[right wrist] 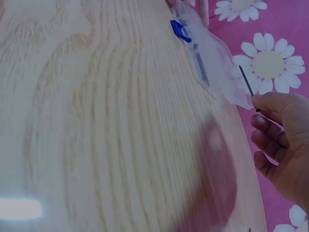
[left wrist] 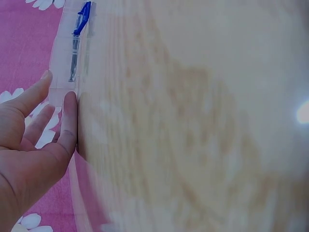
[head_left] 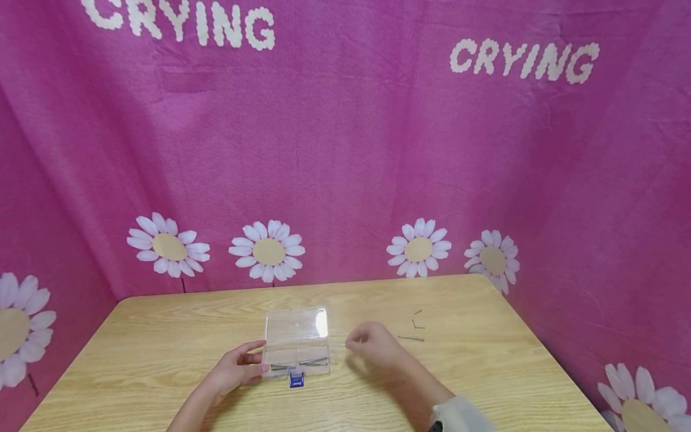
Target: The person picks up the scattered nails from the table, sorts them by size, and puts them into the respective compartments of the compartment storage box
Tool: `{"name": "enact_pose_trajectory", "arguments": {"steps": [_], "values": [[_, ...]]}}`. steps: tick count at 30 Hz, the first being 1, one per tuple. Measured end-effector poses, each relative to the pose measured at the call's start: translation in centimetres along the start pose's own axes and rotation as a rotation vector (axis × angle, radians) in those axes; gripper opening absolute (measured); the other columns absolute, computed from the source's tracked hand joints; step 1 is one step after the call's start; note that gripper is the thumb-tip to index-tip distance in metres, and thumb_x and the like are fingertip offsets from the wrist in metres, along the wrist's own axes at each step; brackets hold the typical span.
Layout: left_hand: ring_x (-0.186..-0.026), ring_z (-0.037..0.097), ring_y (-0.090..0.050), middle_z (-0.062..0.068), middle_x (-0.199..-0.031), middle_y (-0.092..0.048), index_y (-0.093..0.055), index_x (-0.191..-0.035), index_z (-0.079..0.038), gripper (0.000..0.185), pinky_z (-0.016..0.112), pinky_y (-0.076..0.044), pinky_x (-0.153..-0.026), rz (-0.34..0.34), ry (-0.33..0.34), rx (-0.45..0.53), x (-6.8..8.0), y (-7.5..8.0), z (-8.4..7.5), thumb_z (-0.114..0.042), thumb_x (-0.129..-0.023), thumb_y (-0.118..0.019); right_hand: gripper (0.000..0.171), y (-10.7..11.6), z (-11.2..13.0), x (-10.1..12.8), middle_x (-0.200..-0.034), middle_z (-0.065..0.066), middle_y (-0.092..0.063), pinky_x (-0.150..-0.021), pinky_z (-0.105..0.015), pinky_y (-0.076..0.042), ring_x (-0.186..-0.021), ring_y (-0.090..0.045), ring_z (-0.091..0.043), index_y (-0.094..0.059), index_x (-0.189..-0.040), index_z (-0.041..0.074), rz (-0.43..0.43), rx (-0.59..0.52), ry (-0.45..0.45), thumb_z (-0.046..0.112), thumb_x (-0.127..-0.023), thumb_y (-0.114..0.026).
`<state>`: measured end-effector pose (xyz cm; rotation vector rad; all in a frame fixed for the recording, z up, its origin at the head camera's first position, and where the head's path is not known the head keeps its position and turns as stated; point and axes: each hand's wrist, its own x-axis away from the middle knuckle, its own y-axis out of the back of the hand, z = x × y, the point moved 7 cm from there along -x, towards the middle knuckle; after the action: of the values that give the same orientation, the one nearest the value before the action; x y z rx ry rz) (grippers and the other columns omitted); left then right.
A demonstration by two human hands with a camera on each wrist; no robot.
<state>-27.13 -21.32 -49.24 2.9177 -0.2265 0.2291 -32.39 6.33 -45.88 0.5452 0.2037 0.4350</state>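
A clear plastic box point(head_left: 297, 345) stands on the table with its lid point(head_left: 291, 324) swung up at the back and a blue latch point(head_left: 297, 379) at the front. Long thin metal nails point(head_left: 313, 362) lie in its left and right compartments. My left hand point(head_left: 234, 369) holds the box by its left side, thumb towards the front and fingers behind. Just right of the box, my right hand point(head_left: 375, 345) pinches one nail point(right wrist: 246, 79) between thumb and index finger, its pointed end sticking out towards the box. The other fingers curl loosely.
To the right of my right hand lie another nail point(head_left: 411, 338), a small bent metal piece point(head_left: 417, 324) and a short small piece point(head_left: 418, 312), too small to identify. The wooden table point(head_left: 189, 324) meets a pink curtain point(head_left: 345, 180) with daisies at its back edge.
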Motion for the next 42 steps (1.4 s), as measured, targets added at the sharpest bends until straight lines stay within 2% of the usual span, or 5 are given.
{"name": "enact_pose_trajectory", "arguments": {"steps": [6, 15, 19, 31, 42], "values": [[-0.091, 0.016, -0.059, 0.024, -0.112, -0.055, -0.035, -0.138, 0.007, 0.07, 0.037, -0.057, -0.08, -0.01, -0.001, -0.009, 0.0, 0.0, 0.0, -0.006, -0.08, -0.071, 0.012, -1.4, 0.8, -0.2, -0.088, -0.005, -0.065, -0.071, -0.02, -0.05, -0.079, -0.055, -0.01, -0.069, -0.089, 0.003, 0.025, 0.018, 0.062, 0.014, -0.085, -0.065], [-0.089, 0.015, -0.059, 0.023, -0.111, -0.055, -0.035, -0.139, 0.007, 0.069, 0.036, -0.057, -0.08, -0.014, 0.002, -0.001, -0.1, 0.1, 0.1, -0.006, -0.081, -0.071, 0.011, -2.9, 2.2, -0.6, -0.088, -0.004, -0.066, -0.074, -0.019, -0.05, -0.079, -0.056, -0.008, -0.069, -0.09, 0.003, 0.06, 0.031, 0.088, 0.013, -0.085, -0.065], [-0.089, 0.015, -0.059, 0.024, -0.112, -0.055, -0.034, -0.139, 0.008, 0.07, 0.036, -0.057, -0.08, -0.006, -0.004, 0.004, -0.1, 0.1, 0.2, -0.006, -0.081, -0.071, 0.011, -3.6, 2.6, -0.7, -0.085, -0.004, -0.064, -0.068, -0.017, -0.049, -0.074, -0.054, -0.005, -0.07, -0.089, 0.002, 0.08, 0.023, 0.11, 0.011, -0.084, -0.065], [-0.089, 0.015, -0.059, 0.023, -0.112, -0.055, -0.035, -0.139, 0.007, 0.07, 0.036, -0.057, -0.08, -0.009, -0.002, 0.004, -0.1, 0.1, 0.1, -0.007, -0.08, -0.072, 0.008, -4.6, 2.2, -1.1, -0.079, -0.001, -0.062, -0.056, -0.016, -0.044, -0.066, -0.049, -0.005, -0.07, -0.086, 0.005, 0.055, 0.024, 0.07, 0.011, -0.083, -0.067], [-0.089, 0.015, -0.059, 0.024, -0.112, -0.054, -0.036, -0.139, 0.006, 0.069, 0.036, -0.057, -0.08, -0.013, 0.012, -0.009, -0.1, 0.2, 0.0, -0.008, -0.081, -0.071, 0.007, -5.0, 1.9, -1.1, -0.076, 0.003, -0.056, -0.062, -0.017, -0.042, -0.07, -0.046, -0.005, -0.072, -0.083, 0.006, 0.037, 0.074, 0.085, 0.012, -0.082, -0.068]]}}
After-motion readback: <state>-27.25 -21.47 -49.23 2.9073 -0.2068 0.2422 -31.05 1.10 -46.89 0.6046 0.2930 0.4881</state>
